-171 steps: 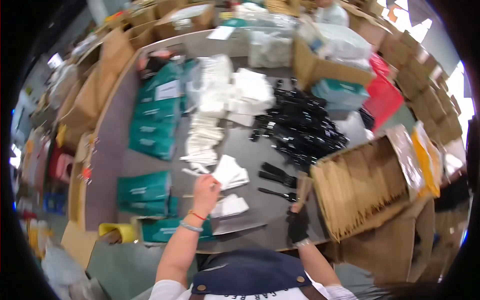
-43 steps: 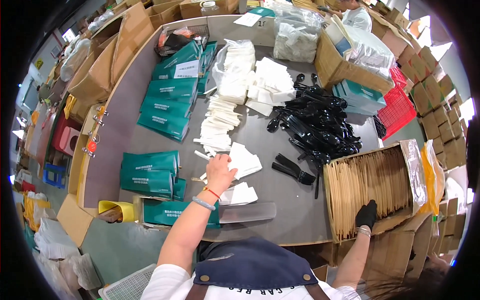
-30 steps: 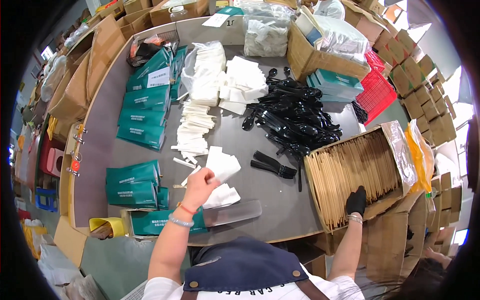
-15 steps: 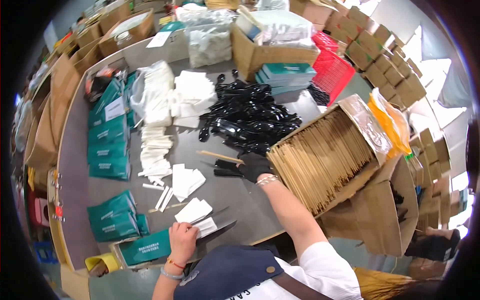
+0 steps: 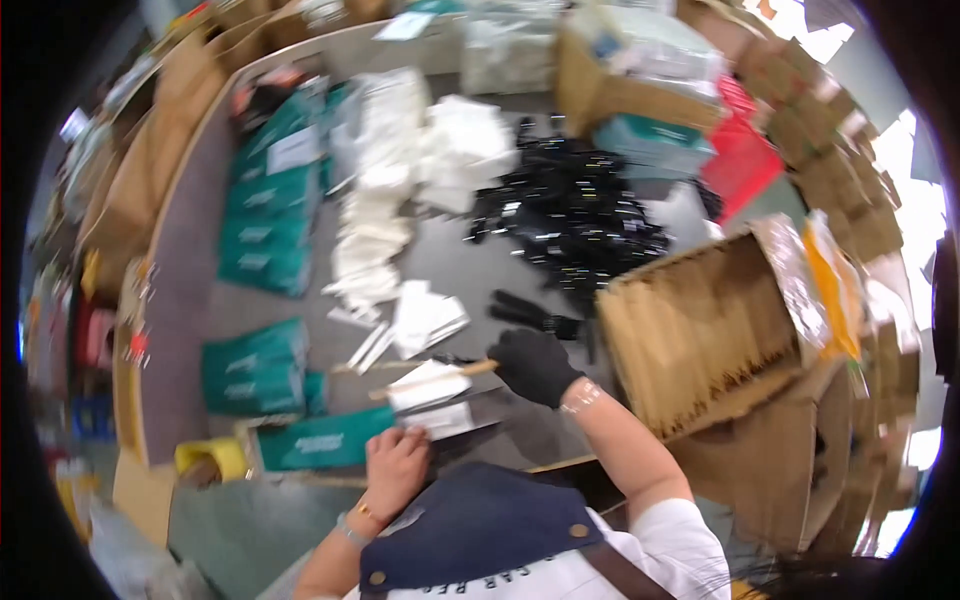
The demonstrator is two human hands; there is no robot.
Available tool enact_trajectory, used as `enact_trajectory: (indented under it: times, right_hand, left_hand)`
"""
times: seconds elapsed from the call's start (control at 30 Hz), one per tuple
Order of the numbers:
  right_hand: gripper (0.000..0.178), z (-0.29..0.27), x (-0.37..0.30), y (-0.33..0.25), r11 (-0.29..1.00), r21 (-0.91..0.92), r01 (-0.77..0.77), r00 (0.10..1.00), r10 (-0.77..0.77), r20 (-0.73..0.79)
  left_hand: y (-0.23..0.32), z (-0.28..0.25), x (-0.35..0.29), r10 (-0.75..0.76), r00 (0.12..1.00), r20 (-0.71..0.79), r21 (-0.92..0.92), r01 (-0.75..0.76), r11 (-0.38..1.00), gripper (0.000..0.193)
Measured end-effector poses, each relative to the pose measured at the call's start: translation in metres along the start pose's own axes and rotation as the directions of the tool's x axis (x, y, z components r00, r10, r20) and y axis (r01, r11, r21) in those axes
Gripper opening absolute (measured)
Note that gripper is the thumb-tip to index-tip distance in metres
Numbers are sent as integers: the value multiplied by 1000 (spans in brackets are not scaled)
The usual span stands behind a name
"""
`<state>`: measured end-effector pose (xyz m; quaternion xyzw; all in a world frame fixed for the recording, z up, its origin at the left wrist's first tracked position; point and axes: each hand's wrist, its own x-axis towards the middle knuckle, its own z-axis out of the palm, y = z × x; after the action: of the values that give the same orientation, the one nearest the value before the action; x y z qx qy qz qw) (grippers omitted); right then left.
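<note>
My right hand [image 5: 540, 368], in a black glove, grips thin wooden chopsticks [image 5: 435, 380] that point left over white folded napkins [image 5: 428, 388]. My bare left hand [image 5: 397, 465] is closed at the right end of a green printed pouch [image 5: 325, 440], its fingertips by a white paper piece [image 5: 440, 420]. Dark, pointed cutlery shows beside that paper, partly covered. Just beyond my glove lies a small bunch of black plastic cutlery [image 5: 525, 312]. A large heap of shiny black spoons [image 5: 580, 215] is behind it. Motion blurs the picture somewhat.
An open cardboard box [image 5: 780, 240] of wooden sticks stands at the right. Green pouches [image 5: 265, 245] are stacked at the left, near white paper packets [image 5: 370, 240]. A yellow container [image 5: 222, 458] sits at the near left. A red basket [image 5: 745, 160] is far right.
My right hand has come nearer and left with the chopsticks, away from the small black cutlery bunch. The left hand stays at the pouch. The whole view has shifted.
</note>
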<state>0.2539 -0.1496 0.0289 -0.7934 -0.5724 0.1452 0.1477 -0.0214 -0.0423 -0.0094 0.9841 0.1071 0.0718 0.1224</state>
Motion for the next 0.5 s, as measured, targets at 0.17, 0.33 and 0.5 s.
enact_trajectory:
  times: [0.17, 0.33, 0.5]
  right_hand:
    - [14, 74, -6, -35, 990, 101, 97, 993, -103, 56]
    - [27, 47, -31, -29, 992, 123, -24, 999, 20, 27]
    - [36, 49, -61, 0, 992, -29, 119, 987, -115, 116]
  left_hand:
    - [7, -4, 0, -27, 999, -21, 19, 27, 999, 38]
    - [-12, -25, -14, -132, 991, 8, -109, 132, 985, 47]
    - [-41, -33, -11, -192, 981, -26, -145, 186, 972, 69]
